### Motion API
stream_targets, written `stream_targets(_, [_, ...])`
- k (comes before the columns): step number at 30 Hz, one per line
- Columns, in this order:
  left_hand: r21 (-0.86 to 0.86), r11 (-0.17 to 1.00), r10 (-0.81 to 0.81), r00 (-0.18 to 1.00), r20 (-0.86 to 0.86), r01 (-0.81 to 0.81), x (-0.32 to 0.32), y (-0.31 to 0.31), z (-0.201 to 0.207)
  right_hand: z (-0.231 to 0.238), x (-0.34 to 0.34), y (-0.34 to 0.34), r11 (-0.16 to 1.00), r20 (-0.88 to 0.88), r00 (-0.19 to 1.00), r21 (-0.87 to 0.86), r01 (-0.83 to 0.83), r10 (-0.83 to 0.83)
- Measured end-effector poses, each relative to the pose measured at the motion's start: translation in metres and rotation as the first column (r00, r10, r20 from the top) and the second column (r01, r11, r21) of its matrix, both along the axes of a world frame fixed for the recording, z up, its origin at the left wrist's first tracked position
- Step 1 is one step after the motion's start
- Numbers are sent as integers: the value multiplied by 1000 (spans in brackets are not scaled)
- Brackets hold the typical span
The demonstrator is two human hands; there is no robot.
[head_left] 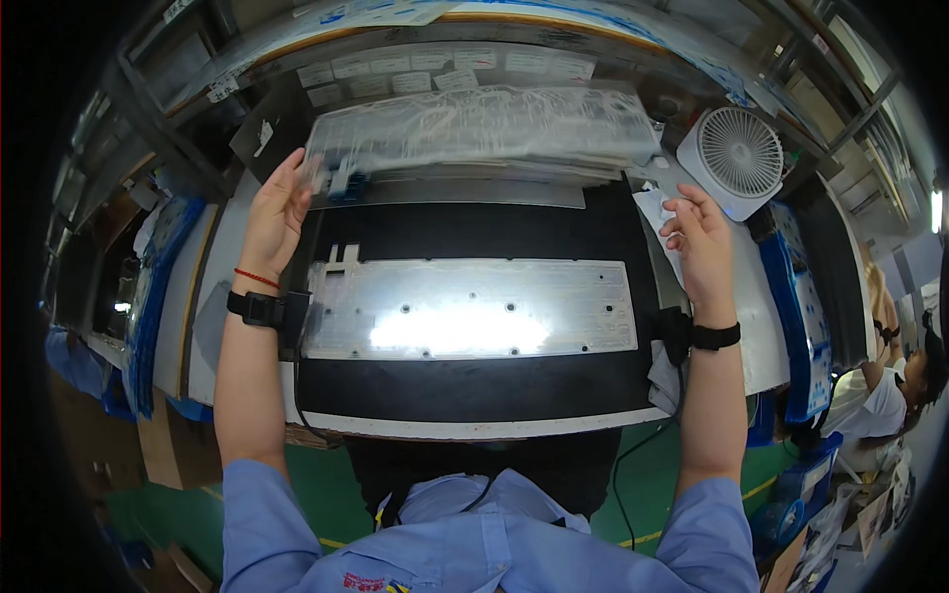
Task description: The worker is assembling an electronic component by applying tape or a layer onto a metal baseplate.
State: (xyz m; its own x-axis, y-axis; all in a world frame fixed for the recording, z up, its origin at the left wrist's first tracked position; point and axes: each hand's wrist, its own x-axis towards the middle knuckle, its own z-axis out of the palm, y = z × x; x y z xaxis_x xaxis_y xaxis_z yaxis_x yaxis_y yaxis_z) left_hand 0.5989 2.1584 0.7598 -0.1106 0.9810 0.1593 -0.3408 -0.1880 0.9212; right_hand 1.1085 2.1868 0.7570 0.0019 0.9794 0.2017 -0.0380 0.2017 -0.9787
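A long silver metal plate (470, 308) with small holes lies flat on the black mat (474, 390) in front of me. Two short tabs stick out at its upper left corner. Beyond it, a clear plastic sheet (484, 128) of similar length is blurred above a stack of thin sheets. My left hand (280, 219) is raised at the sheet's left end, fingers apart; whether the fingertips touch its edge cannot be made out. My right hand (700, 237) hovers off the sheet's right end, fingers loosely bent and holding nothing. Black bands with small devices circle both wrists.
A white fan (737, 156) stands at the back right. Next to the mat, crumpled white paper (654, 222) lies near my right hand. Blue-edged stacks (796, 306) flank the bench. Cables hang from the wrist devices over the front edge. Another person (880, 395) is at far right.
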Motion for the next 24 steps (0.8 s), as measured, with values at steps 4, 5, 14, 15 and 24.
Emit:
stream_targets(4, [32, 996, 82, 996, 40, -84, -1, -1, 0, -1, 0, -1, 997, 140, 990, -73, 9, 1])
stream_targets(5, [24, 994, 104, 994, 28, -104, -2, -2, -1, -3, -2, -1, 995, 206, 978, -103, -10, 32])
stream_targets(14, [-82, 993, 75, 993, -93, -83, -17, -8, -11, -8, -9, -8, 928, 488, 798, -295, -229, 353])
stream_targets(15, [-87, 993, 74, 993, -87, -82, -17, -9, -11, -7, -11, -8, 927, 492, 796, -300, -227, 354])
stream_targets(24, [-141, 989, 31, 994, -107, -46, -14, -11, -10, -11, -9, -9, 936, 531, 784, -303, -179, 322])
